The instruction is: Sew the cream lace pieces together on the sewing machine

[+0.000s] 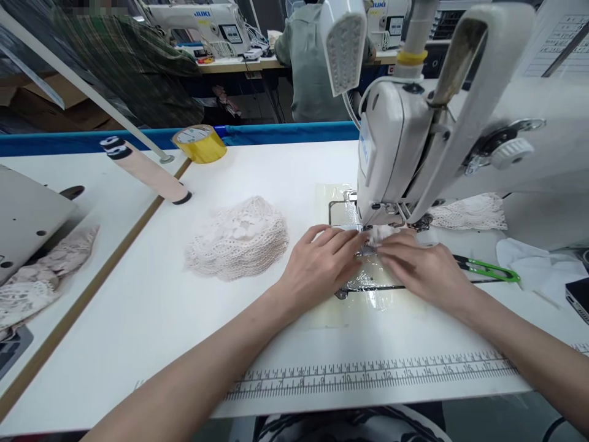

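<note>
My left hand (322, 261) lies palm down on the table (138, 307), fingers stretched toward the presser foot of the white sewing machine (391, 153). My right hand (423, 267) rests beside it on the right, its fingers also flat. Both press a small piece of white lace (378, 236) at the needle plate (343, 212), and the piece is mostly hidden by the fingers. A pile of cream lace pieces (237, 239) sits just left of my left hand.
Green-handled snips (490, 269) lie right of my right hand, with white cloth (534, 267) beyond them. More lace (469, 212) lies behind the machine. Yellow tape roll (200, 142), a pink tube (147, 172), a printed ruler (368, 371) along the front edge. A person (308, 55) sits at another machine behind.
</note>
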`<action>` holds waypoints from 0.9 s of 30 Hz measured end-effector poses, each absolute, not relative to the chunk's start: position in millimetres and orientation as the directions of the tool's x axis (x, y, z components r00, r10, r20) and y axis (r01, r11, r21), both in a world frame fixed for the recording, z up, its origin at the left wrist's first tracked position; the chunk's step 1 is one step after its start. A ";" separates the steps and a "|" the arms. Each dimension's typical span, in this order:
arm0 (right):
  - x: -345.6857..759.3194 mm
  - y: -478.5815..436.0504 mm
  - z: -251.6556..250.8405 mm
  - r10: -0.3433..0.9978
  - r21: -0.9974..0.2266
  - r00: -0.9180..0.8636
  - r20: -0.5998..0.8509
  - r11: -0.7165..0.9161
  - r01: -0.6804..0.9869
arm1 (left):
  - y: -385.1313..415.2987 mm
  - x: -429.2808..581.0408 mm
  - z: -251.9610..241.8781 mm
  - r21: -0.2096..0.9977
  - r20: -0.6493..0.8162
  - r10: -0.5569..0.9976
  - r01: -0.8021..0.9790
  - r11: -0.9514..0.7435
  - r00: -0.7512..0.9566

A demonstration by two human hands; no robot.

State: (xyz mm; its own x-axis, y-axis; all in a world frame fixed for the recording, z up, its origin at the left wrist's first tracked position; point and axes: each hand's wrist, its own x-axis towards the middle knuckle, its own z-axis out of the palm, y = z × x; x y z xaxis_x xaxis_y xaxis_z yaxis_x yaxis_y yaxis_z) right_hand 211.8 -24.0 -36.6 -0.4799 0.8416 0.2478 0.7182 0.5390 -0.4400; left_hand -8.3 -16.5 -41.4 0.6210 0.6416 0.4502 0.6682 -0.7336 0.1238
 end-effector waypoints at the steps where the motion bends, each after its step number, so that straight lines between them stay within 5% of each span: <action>1: 213.1 -24.9 -31.7 0.863 -0.605 -0.477 0.166 0.471 0.642 | -19.6 -7.7 -39.6 0.203 0.447 0.629 0.612 -0.764 0.637; 4: 216.7 -26.6 -19.6 0.836 -0.924 -0.547 -0.050 0.169 0.343 | -30.0 -5.9 -31.2 0.588 0.378 0.657 0.379 -0.714 0.652; 6: 217.4 -26.7 -17.0 0.813 -0.983 -0.570 -0.117 -0.016 0.180 | -35.9 -5.7 -24.2 0.834 0.234 0.751 0.269 -0.482 0.618; 8: 216.2 -26.3 -18.3 0.796 -0.982 -0.579 -0.176 -0.179 0.053 | -39.9 -6.5 -18.1 0.955 0.056 0.826 0.212 -0.208 0.561; 13: 211.4 -26.8 -20.4 0.687 -0.926 -0.698 -0.204 -0.367 -0.091 | -43.6 -7.6 -10.6 0.991 -0.107 0.853 0.121 0.052 0.511; 27: 208.4 -31.3 -20.3 0.816 -0.947 -0.526 -0.240 -0.315 -0.058 | -42.1 -10.0 -15.7 0.987 -0.113 0.857 0.154 0.039 0.503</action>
State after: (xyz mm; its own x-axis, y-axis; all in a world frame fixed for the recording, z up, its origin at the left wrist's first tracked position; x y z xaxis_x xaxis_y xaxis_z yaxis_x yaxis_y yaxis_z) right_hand 208.4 -31.3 -20.3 -0.5260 0.8160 -0.2397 -0.0576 -0.3154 -0.9472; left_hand -10.0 -42.1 -15.7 0.5027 0.8571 -0.1126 0.1543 0.0392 0.9873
